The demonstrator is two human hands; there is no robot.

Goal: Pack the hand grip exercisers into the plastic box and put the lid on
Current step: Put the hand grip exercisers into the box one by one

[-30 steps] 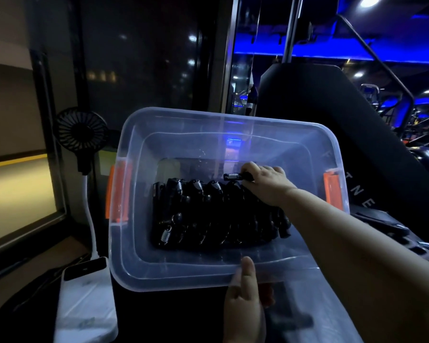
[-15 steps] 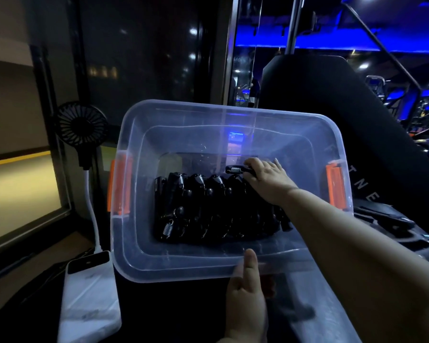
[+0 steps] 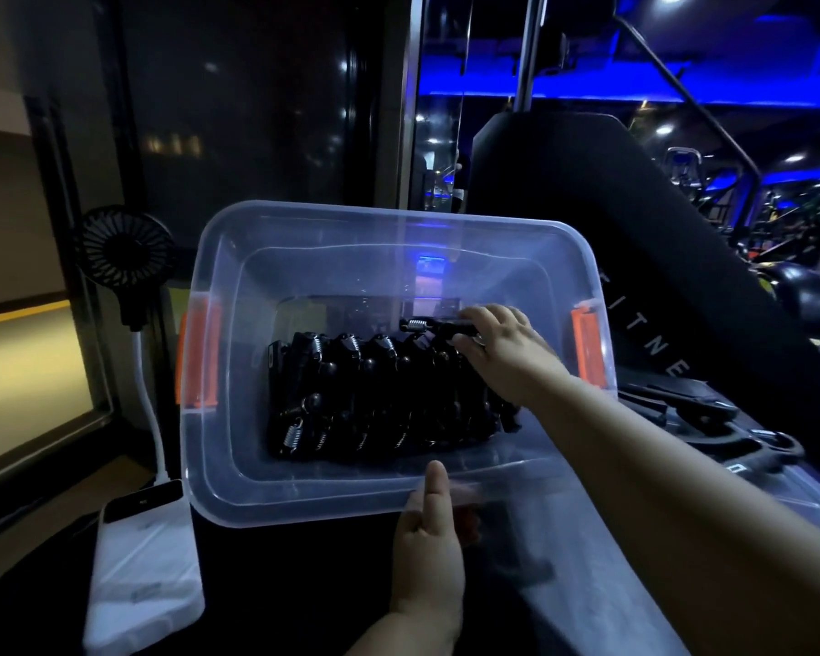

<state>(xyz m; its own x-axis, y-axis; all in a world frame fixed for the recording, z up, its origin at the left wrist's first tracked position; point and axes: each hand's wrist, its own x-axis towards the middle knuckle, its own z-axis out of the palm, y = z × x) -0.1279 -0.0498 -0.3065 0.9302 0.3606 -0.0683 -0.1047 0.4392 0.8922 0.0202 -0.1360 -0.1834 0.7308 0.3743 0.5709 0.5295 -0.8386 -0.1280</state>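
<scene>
A clear plastic box (image 3: 304,506) with orange side latches is tilted up toward me. My left hand (image 3: 429,537) grips its near rim, thumb on the inside. Inside lies a packed row of several black hand grip exercisers (image 3: 365,395) with metal springs. My right hand (image 3: 507,352) reaches into the box and holds one more black exerciser (image 3: 434,325) at the far right end of the row, above the others. A translucent sheet, possibly the lid (image 3: 602,575), lies flat under my right forearm; it is dim and blurred.
A small black fan (image 3: 124,253) on a white stalk stands left of the box. A white power bank (image 3: 145,565) lies at lower left. A black gym machine (image 3: 635,258) rises behind the box on the right. Dark window glass fills the back.
My right hand with the exerciser has shifted only slightly over the right end of the row. The box and my left hand stay much the same; the view wobbled a little.
</scene>
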